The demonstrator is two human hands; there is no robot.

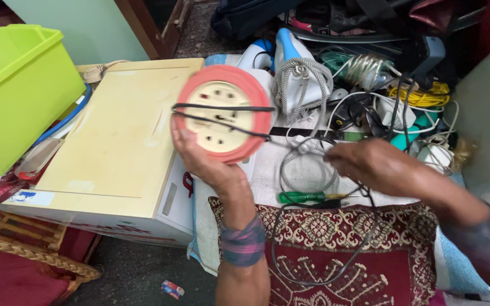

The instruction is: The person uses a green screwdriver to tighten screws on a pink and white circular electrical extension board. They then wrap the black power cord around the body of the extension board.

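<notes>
My left hand (202, 161) holds up a round red extension reel (222, 113) with a cream socket face turned toward me. A black cable (222, 107) crosses the reel's face in two strands and runs right to my right hand (370, 164), which grips it. From there the cable hangs down in a loop (324, 272) over a red patterned cloth (336, 255). A green-handled screwdriver (307, 197) lies just below my right hand on a white cloth (267, 170).
A cream box (120, 141) sits left of the reel, with a lime green plastic bin (12, 85) beyond it. A blue-and-white clothes iron (296, 68) with a braided cord and a tangle of yellow, green and white wires (415, 102) lie behind. A wicker edge (29, 249) is lower left.
</notes>
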